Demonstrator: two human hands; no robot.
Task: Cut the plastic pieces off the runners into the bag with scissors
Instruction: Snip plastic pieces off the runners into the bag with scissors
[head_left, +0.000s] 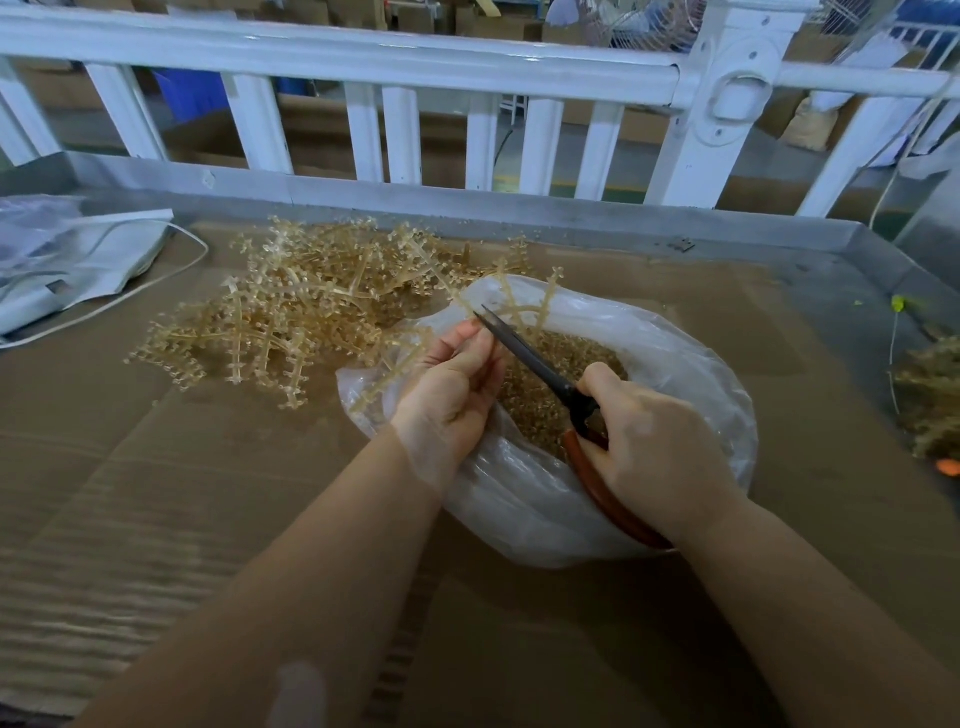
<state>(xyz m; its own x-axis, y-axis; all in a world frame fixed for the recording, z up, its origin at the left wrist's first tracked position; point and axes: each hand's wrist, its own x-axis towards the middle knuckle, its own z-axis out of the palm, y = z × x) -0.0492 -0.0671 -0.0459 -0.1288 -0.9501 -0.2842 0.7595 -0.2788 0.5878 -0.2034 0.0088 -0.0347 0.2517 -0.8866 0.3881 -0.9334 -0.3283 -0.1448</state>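
A clear plastic bag (691, 364) lies open on the table, holding many small amber plastic pieces (556, 364). My left hand (447, 395) grips an amber runner (519, 304) over the bag's far rim. My right hand (654, 441) holds scissors (524, 351) with dark blades and red-brown handles. The blades look closed, with their tip against the runner just beyond my left fingers. A large heap of uncut amber runners (306, 312) lies left of the bag.
Brown cardboard (208, 493) covers the metal table, which has a raised rim (519, 208). A white railing (415, 78) stands behind it. Grey plastic bags and a white cord (78, 249) lie at the far left. More amber runners (930, 395) sit at the right edge.
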